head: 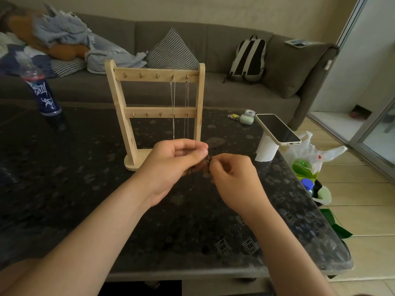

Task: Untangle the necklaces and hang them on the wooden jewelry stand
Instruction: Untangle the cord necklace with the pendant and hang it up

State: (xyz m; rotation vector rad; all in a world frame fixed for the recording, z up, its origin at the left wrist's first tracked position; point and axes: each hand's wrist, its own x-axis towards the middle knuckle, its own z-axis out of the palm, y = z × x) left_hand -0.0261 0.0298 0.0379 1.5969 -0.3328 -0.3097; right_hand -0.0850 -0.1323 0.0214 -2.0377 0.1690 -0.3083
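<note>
A wooden jewelry stand with two rows of small hooks stands upright on the dark table. Two silver chain necklaces hang from the two rightmost hooks of its top bar. In front of the stand's base, my left hand and my right hand are close together above the table. Both pinch a thin dark necklace between their fingertips. Most of that necklace is hidden by my fingers or lost against the dark tabletop.
A plastic bottle stands at the table's far left. A phone lies on a white roll at the right edge, beside a small green case. A grey sofa with cushions, clothes and a backpack lies behind. Bags sit on the floor at right.
</note>
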